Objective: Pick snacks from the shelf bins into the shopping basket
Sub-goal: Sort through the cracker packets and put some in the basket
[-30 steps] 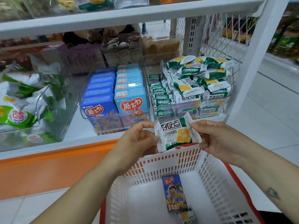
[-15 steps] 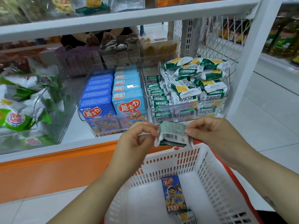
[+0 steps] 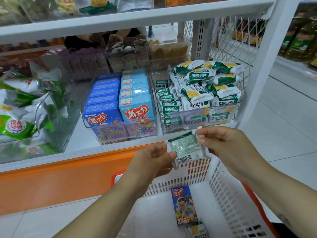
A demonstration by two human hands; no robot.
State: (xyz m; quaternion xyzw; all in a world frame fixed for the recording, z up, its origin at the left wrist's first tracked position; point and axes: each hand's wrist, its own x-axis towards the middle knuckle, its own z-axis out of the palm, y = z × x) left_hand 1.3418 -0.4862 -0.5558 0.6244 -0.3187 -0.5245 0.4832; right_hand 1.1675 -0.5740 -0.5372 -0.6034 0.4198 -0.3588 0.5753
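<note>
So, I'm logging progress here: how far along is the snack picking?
Done: a blue snack box and a small cracker packet lie in the white basket. In hand: the left hand and right hand pinch a green-and-white packet, barcode side up, over the basket's far rim. Left: dropping it in; the cracker bin holds plenty more.

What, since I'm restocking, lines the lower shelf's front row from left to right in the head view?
green-and-white bags → dark blue boxes → light blue boxes → green cracker packs
</note>
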